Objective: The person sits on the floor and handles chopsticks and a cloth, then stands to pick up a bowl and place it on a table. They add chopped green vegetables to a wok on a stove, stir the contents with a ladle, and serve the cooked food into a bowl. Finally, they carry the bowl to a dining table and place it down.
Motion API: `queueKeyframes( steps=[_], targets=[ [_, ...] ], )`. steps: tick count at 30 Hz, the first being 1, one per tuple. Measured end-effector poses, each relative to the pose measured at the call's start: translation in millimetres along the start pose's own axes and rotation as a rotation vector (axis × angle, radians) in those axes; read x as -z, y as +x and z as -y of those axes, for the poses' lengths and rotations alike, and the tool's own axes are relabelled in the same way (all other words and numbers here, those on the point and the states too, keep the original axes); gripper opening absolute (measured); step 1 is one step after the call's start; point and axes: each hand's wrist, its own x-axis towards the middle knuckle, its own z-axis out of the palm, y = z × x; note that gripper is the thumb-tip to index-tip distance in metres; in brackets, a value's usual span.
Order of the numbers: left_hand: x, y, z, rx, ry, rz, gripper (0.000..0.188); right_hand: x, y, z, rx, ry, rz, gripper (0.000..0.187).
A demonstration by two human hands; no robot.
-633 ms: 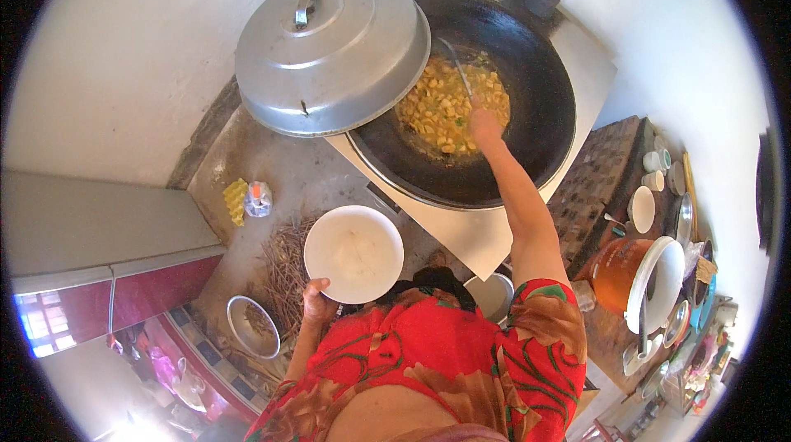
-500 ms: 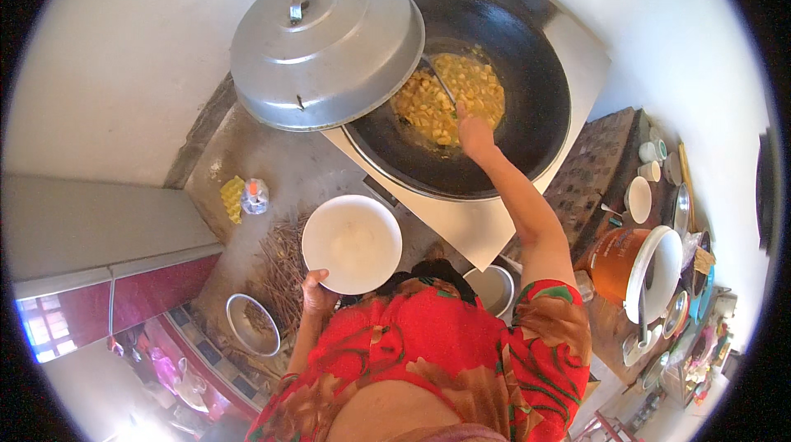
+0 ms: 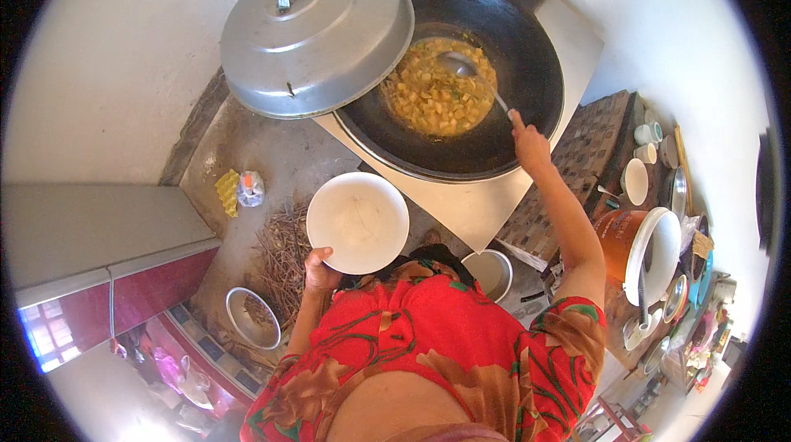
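In my left hand (image 3: 320, 270) is a white bowl (image 3: 358, 224), gripped by its near rim and tipped so its bare inside shows. My right hand (image 3: 531, 145) is closed round the handle of a metal ladle (image 3: 459, 64), over the right side of a big black wok (image 3: 527, 71). The ladle's head rests among diced yellow food in sauce (image 3: 441, 100) at the wok's bottom. A domed metal lid (image 3: 321, 38) covers part of the wok's left rim, tilted.
A white stove top (image 3: 474, 215) surrounds the wok. Dry sticks (image 3: 284, 252) lie on the floor at left, beside a metal basin (image 3: 253, 318). On the right-hand counter stand an orange bucket (image 3: 618, 240) and several bowls. Another metal pot (image 3: 488, 273) sits below the stove's corner.
My right hand has swung to the right and toward me, and the ladle's head now shows in the food. The bowl has shifted slightly right and up, still in my left hand.
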Motion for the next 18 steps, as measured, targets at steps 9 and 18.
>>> queueKeyframes(
  steps=[9,18],
  targets=[
    [11.6,-16.3,0.8,0.010,0.054,-0.079,0.073,-32.9,47.4,-6.9,-0.216,0.158,-0.013,0.039],
    [6.8,-13.3,-1.3,-0.013,0.019,-0.073,0.072,-54.6,11.1,21.2,-0.281,1.185,0.550,0.051]
  ],
)
